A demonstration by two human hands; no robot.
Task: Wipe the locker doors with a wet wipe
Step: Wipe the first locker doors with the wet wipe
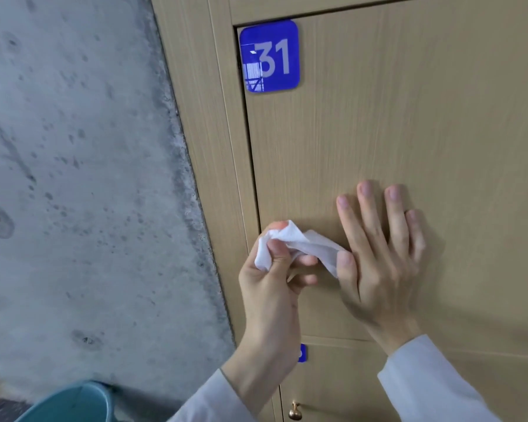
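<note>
A light wood-grain locker door (409, 123) fills the right of the view, with a blue plate numbered 31 (269, 56) at its top left corner. My left hand (275, 275) grips a crumpled white wet wipe (305, 242) near the door's left edge. My right hand (378, 254) lies flat against the door with fingers straight and spread. Its thumb touches the right end of the wipe.
A rough grey concrete wall (73, 178) stands left of the locker frame. A teal bucket rim (73, 403) shows at the bottom left. Below door 31 is another locker door with a brass knob (295, 412) and part of a blue plate (301, 353).
</note>
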